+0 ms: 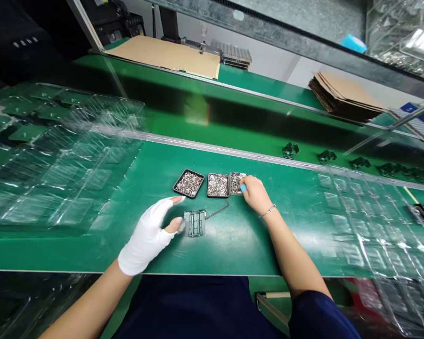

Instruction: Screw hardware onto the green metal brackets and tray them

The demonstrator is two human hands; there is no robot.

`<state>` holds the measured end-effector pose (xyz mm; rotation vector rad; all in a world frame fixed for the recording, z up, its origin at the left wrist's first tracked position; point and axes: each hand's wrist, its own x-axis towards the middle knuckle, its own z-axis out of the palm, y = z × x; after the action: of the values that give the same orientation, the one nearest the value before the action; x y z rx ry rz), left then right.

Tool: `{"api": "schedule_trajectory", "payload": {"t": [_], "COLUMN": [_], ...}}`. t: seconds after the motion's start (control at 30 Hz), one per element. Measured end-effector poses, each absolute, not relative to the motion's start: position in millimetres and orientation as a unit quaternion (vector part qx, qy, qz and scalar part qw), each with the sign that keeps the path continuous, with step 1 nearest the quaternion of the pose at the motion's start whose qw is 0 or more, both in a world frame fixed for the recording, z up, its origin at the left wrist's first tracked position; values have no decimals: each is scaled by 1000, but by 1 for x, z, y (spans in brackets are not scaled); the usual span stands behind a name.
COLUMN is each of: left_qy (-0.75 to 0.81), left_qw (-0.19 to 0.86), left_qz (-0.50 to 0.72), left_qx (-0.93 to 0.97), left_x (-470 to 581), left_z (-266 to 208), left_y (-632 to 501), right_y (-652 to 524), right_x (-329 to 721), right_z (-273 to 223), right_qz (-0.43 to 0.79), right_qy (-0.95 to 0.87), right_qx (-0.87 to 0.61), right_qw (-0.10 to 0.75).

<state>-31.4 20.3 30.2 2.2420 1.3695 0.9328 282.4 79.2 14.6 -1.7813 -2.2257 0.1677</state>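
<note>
One grey rectangular metal fixture [196, 223] lay toward the front edge of the green desk [240, 254], beside your white-gloved left hand [150, 233], fingers parted; your braceleted right hand [256, 193] reached a square tray of silvery parts [236, 194], grip unclear.

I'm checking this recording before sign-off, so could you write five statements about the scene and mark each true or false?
1. The left hand wears a white glove. True.
2. The right hand is at the leftmost small-parts tray. False: it is at the rightmost small-parts tray.
3. A hex key lies to the right of the slotted metal part. True.
4. Four small-parts trays are out. False: three stand on the green tabletop.
5. A bracelet circles the right wrist. True.
</note>
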Motion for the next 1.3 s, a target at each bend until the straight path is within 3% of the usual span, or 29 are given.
{"api": "schedule_trajectory", "payload": {"t": [0.33, 0.57, 0.93, 1.1, 1.3], "left_qy": [469, 459, 488, 506, 504], "left_qw": [187, 166, 233, 273, 272], "left_qz": [337, 333, 317, 316, 301], "left_qx": [795, 807, 779, 755, 762], "left_x": [-36, -40, -40, -35, -36], "left_z": [23, 17, 10, 1, -7], "left_y": [21, 21, 29, 39, 41], "right_y": [84, 97, 104, 129, 140], "right_x": [282, 268, 249, 217, 206], "right_z": [23, 35, 44, 35, 25], "right_qz": [78, 46, 28, -63, -77], "right_qy": [-759, -756, -798, -834, -843], "right_qx": [-632, -653, -601, -547, -526], "right_qw": [136, 8, 44, -36, -79]}}
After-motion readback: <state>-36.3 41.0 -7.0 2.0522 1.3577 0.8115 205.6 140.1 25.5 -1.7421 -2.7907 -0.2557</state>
